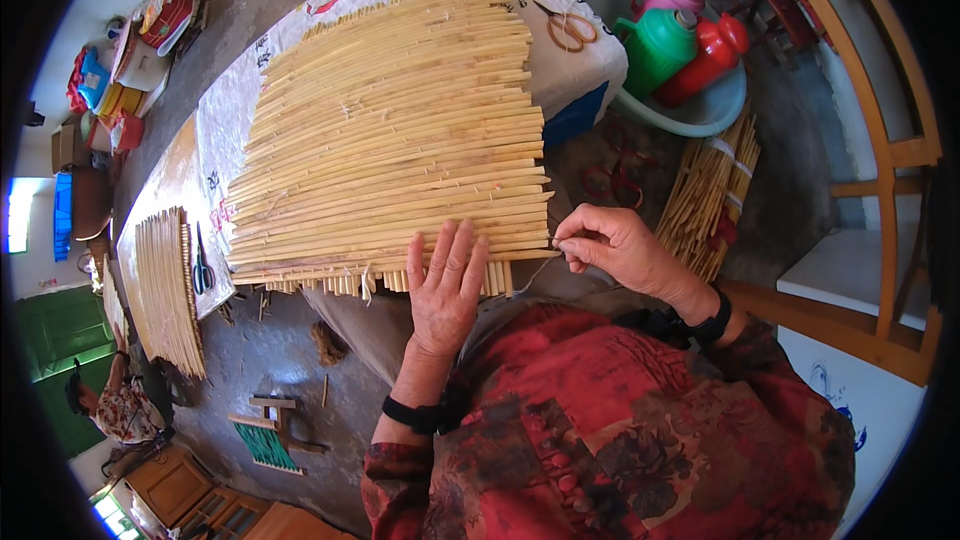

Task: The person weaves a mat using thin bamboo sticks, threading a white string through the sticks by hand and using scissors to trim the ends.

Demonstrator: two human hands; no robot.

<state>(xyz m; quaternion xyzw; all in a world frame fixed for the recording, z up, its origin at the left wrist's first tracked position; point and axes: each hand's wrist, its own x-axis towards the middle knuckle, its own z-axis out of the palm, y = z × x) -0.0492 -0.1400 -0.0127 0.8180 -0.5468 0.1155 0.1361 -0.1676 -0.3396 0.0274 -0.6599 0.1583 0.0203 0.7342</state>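
A wide panel of straight, straw-coloured plant stalks (pixel 397 127) lies before me on the cloth-covered table. My left hand (pixel 446 285) rests palm down on its near edge, fingers a little apart. Below that edge, the cut ends of a crosswise layer of stalks (pixel 345 285) stick out. At the panel's right end, my right hand (pixel 611 244) pinches a thin dark needle (pixel 553 240) whose tip meets the end of a stalk. A pale thread (pixel 534 277) hangs in a loose curve beneath my right fingers.
Scissors with orange handles (pixel 570 30) lie beyond the panel. A basin (pixel 720 124) at right holds several vacuum flasks, beside a stalk bundle (pixel 709 187). At left are a second stalk panel (pixel 165 292), dark scissors (pixel 201 270), a folding stool (pixel 270 435) and another person (pixel 127 409).
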